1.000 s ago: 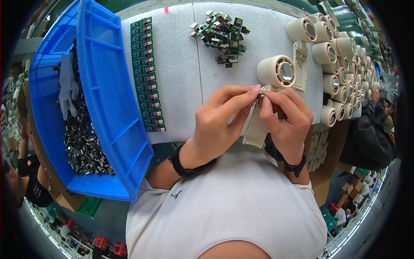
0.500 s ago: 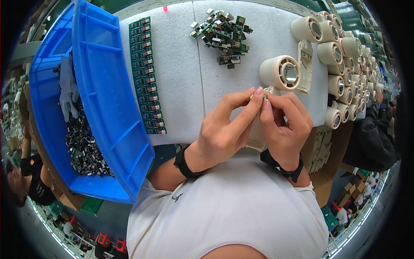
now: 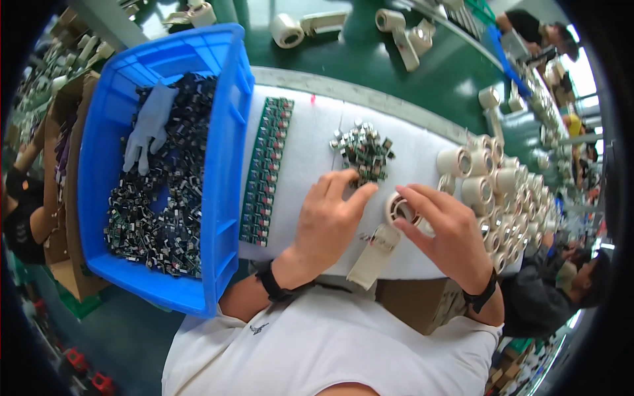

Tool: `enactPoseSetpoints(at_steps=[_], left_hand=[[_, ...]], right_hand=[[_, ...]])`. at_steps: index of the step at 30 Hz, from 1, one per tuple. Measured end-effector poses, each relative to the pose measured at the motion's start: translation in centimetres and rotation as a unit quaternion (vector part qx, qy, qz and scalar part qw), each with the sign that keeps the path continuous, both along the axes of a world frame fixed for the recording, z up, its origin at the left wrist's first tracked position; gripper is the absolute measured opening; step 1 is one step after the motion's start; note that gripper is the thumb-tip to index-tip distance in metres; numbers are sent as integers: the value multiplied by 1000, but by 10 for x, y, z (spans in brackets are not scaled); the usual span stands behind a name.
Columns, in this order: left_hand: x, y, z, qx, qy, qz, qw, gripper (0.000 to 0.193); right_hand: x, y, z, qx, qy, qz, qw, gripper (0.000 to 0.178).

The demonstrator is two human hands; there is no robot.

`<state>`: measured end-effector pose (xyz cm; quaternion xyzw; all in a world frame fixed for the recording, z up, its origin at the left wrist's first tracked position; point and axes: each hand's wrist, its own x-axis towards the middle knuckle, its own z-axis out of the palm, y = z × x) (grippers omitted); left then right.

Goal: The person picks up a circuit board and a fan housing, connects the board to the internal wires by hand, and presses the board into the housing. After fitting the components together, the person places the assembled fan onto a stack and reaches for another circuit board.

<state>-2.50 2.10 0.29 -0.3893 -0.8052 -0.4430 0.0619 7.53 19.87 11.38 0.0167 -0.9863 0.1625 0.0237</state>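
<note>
We take this for a factory assembly floor: a blue bin [image 3: 228, 178] full of small electronic parts [image 3: 152, 228], a strip of circuit boards [image 3: 266, 173] and a heap of loose boards [image 3: 365, 148] on the white surface [image 3: 307, 145], many matching cream housings [image 3: 487, 191], and, beyond us, other people [image 3: 538, 297] along crowded work lines.

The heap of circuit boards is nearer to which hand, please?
Left: the left hand is at the near edge of the heap; the right hand is farther right, at the cream housing.
</note>
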Motion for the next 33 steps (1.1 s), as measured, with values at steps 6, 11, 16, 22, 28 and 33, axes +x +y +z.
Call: enactPoseSetpoints(at_steps=[6,11,16,22,28,33], left_hand=[[4,-4,-7,41,-23,-18,999,30],[0,-6,-8,88,-66,-23,994,29],[-3,-7,-10,100,-48,-14,994,28],[-5,-5,-8,132,-23,-15,991,27],[3,-13,-7,146,-69,0,987,26],[4,-11,-14,98,-28,-46,994,23]], right_hand=[[-41,6,22,-9,-130,143,981,53],[-53,19,18,-14,-208,208,956,50],[-103,88,35,-129,-116,103,979,33],[-163,269,-50,-2,-14,-289,957,47],[-213,231,-71,238,-8,-233,943,57],[-267,153,-80,127,-75,-175,973,59]])
